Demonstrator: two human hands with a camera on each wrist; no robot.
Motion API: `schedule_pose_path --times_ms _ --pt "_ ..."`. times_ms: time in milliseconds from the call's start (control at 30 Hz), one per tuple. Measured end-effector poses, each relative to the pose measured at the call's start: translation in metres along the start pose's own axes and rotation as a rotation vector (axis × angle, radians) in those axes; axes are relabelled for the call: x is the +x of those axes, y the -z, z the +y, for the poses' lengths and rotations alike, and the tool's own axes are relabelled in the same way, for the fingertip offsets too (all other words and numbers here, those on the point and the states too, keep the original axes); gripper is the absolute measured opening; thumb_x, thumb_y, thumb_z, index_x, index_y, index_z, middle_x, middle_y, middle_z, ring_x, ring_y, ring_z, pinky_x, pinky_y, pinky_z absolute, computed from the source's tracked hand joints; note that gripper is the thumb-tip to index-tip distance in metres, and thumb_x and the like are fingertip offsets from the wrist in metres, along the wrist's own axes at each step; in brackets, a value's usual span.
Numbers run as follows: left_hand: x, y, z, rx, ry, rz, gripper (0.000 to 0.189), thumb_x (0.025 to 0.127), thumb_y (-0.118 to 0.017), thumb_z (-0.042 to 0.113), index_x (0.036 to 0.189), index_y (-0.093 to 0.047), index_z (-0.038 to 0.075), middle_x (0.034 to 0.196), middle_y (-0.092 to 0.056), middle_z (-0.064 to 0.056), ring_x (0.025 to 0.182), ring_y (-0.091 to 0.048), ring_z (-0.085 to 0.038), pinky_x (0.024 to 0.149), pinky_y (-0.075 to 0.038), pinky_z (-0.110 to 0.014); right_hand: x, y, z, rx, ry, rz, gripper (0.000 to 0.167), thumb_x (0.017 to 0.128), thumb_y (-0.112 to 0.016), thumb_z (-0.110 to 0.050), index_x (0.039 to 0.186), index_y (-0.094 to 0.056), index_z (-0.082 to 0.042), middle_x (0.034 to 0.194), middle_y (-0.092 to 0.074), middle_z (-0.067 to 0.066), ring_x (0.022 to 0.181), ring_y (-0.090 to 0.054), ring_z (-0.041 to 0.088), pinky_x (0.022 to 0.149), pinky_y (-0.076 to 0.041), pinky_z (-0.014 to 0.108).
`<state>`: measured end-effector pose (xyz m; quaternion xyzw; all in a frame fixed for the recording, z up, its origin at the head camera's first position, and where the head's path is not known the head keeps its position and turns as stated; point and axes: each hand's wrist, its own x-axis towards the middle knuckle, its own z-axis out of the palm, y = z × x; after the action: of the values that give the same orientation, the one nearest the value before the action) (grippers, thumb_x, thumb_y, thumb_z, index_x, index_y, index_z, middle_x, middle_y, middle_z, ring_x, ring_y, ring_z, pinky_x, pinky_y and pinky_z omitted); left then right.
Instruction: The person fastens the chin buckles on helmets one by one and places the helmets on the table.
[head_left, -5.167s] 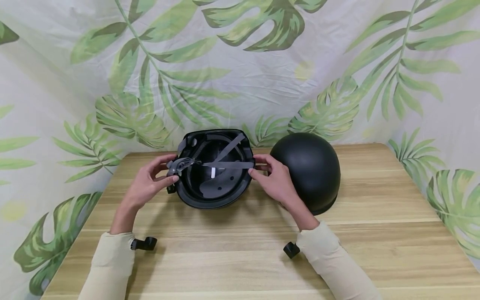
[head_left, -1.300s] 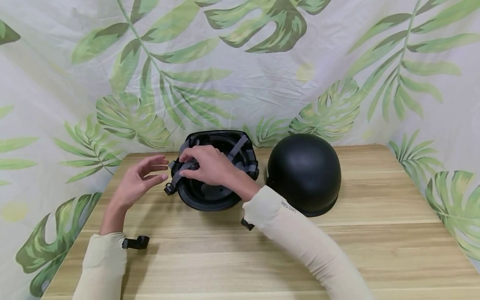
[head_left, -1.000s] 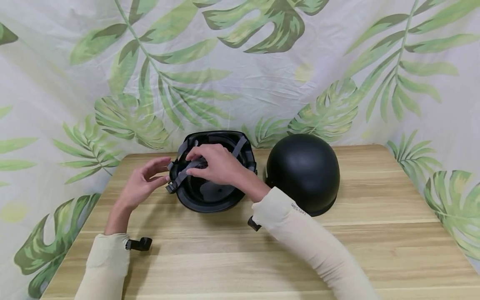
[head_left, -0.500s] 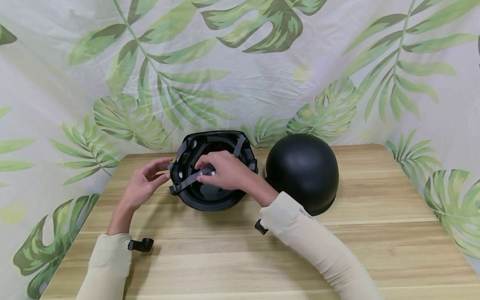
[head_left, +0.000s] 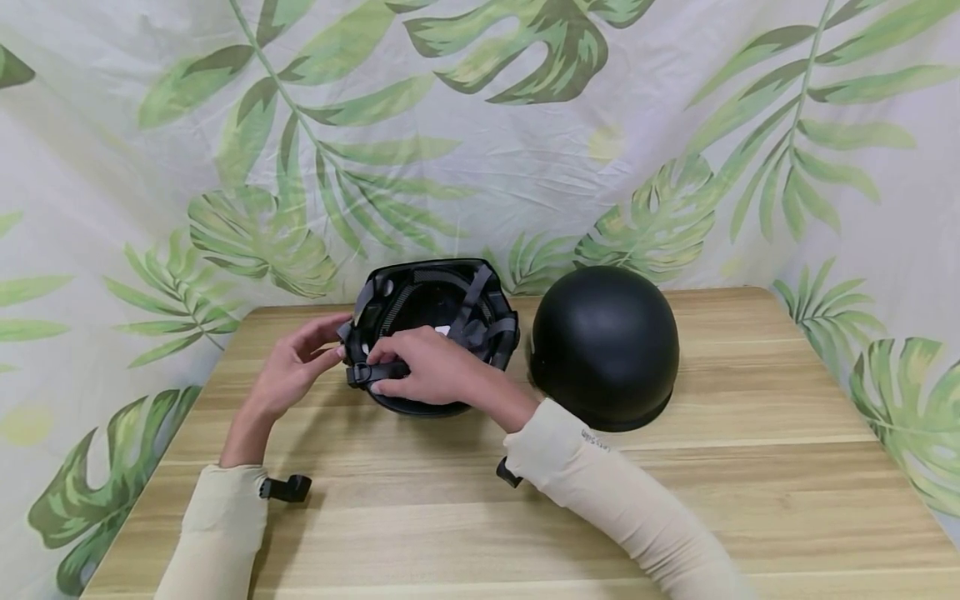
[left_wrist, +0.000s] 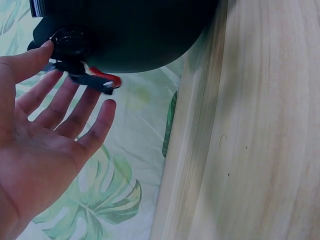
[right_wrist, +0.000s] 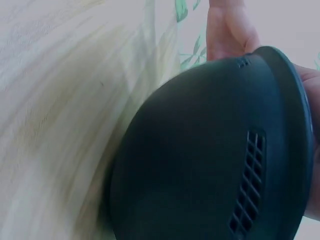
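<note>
Open side up, a black helmet [head_left: 450, 265] with grey straps rests at the back of the table. My left hand [head_left: 292, 367] holds its left side between thumb and fingers. In the left wrist view, the thumb tip meets a round black knob [left_wrist: 70, 44], and the fingers spread below beside a dark buckle with a red part [left_wrist: 104, 77]. My right hand [head_left: 435, 367] reaches across the opening and pinches a dark chin strap [head_left: 385, 372] near the left rim. The right wrist view shows the smooth shell [right_wrist: 200, 150] with a grille vent [right_wrist: 248, 182]; the right fingertips are hidden there.
A second black helmet [head_left: 606, 350] stands dome up just right of the first. Both are on a wooden table [head_left: 420, 533], before a leaf-print cloth [head_left: 525, 183] hanging close behind the table's back edge.
Earlier, both hands held the helmet's two sides. Then the right hand crossed to the left and took the strap. In the last half second it has drawn the strap down toward the near rim.
</note>
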<state>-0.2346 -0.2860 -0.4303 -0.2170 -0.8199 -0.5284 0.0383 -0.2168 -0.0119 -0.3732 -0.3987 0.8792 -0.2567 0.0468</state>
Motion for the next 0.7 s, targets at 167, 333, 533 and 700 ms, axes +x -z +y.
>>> schedule_pose_path --times_ms 167,333,533,700 --pt "0.000 -0.001 0.000 -0.045 0.014 0.024 0.049 0.103 -0.066 0.001 0.151 -0.054 0.000 0.113 -0.071 0.011 0.101 -0.071 0.000 0.087 -0.061 -0.018 0.004 -0.007 -0.009 -0.037 -0.020 0.085 0.039 0.098 -0.076 -0.045 0.129 -0.072 -0.022 0.116 -0.075 -0.008 0.109 -0.068 0.005 0.096 -0.054 0.023" --pt "0.000 -0.001 0.001 -0.118 0.031 0.029 0.049 0.104 -0.066 0.002 0.151 -0.055 0.001 0.116 -0.068 0.007 0.106 -0.072 0.000 0.084 -0.061 -0.017 0.007 -0.012 -0.013 -0.051 -0.044 0.125 0.031 0.098 -0.078 -0.041 0.123 -0.075 -0.024 0.107 -0.075 -0.011 0.100 -0.068 0.003 0.088 -0.055 0.022" --pt "0.000 -0.001 0.002 -0.066 0.029 0.046 0.047 0.104 -0.065 0.002 0.150 -0.056 0.002 0.111 -0.069 0.006 0.097 -0.072 -0.002 0.081 -0.060 -0.017 0.008 -0.014 -0.013 -0.039 -0.058 0.130 0.028 0.100 -0.076 -0.037 0.124 -0.076 -0.024 0.104 -0.076 -0.010 0.098 -0.069 0.003 0.087 -0.056 0.021" --pt "0.000 -0.001 0.001 -0.071 0.022 0.066 0.045 0.103 -0.065 0.000 0.148 -0.057 -0.001 0.108 -0.069 0.005 0.097 -0.071 -0.003 0.083 -0.062 -0.018 0.009 -0.014 -0.014 -0.017 -0.087 0.131 0.035 0.097 -0.079 -0.044 0.127 -0.075 -0.026 0.103 -0.075 -0.012 0.096 -0.068 0.002 0.084 -0.055 0.021"
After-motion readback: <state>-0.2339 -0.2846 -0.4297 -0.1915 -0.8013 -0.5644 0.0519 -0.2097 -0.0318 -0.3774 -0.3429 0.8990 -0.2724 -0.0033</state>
